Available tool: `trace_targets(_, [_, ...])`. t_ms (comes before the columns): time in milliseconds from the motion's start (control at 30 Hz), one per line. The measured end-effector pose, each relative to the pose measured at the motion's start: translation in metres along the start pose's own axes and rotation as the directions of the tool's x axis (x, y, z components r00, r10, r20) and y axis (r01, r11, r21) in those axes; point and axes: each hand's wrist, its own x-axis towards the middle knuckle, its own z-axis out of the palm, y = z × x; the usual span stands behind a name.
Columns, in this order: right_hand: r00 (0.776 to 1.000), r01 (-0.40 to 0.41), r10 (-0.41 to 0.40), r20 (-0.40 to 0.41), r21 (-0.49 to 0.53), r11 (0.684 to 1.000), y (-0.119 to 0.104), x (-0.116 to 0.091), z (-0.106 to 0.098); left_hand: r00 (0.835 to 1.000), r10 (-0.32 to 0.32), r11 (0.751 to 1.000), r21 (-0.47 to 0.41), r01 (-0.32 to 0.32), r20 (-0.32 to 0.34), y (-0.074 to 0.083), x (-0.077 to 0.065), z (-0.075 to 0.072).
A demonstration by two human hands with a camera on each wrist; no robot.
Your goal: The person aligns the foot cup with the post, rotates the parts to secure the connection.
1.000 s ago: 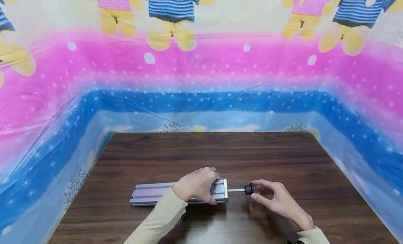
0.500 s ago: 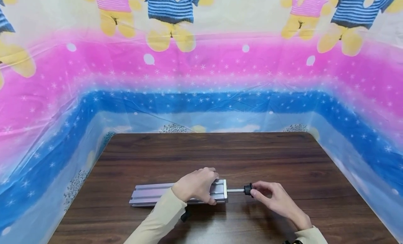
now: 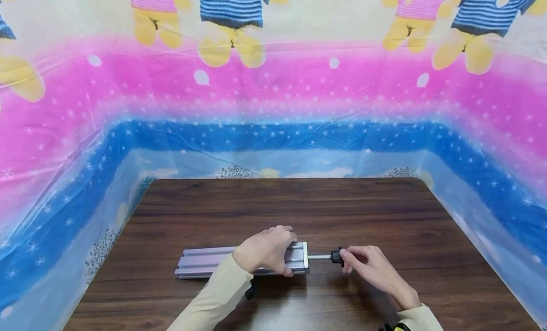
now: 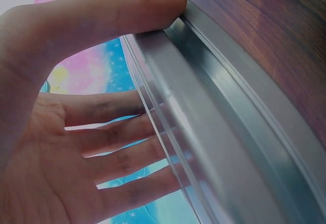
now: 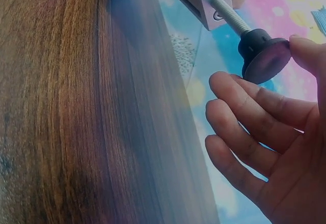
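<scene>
A brown wood-grain tabletop (image 3: 290,207) is bordered by pink-and-blue cloth (image 3: 273,89). A grooved silver metal bar (image 3: 205,262) is gripped by wide-set left fingers (image 4: 99,108), its round black knob (image 5: 267,63) pinched by right fingers (image 5: 249,105).

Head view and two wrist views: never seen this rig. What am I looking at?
No robot: these are a person's bare hands. The head camera looks forward and down at a wood-grain table; each wrist camera looks at its own hand's work. Behind is a printed curtain. The left hand grips a silver grooved profile between thumb and fingers; whether the profile rests on the table or is slightly raised, I can't tell. A threaded rod sticks out of its end, tipped with a black knob, which the right hand pinches.
</scene>
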Motion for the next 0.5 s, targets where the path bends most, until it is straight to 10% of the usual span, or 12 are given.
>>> trace_targets(500, [1.000, 0.028, -0.027, -0.009, 0.051, 0.998, -0.0007, -0.0079, -0.0044, 1.000, -0.006, 1.000, -0.025, 0.006, 0.001, -0.0008, 0.0010, 0.0012])
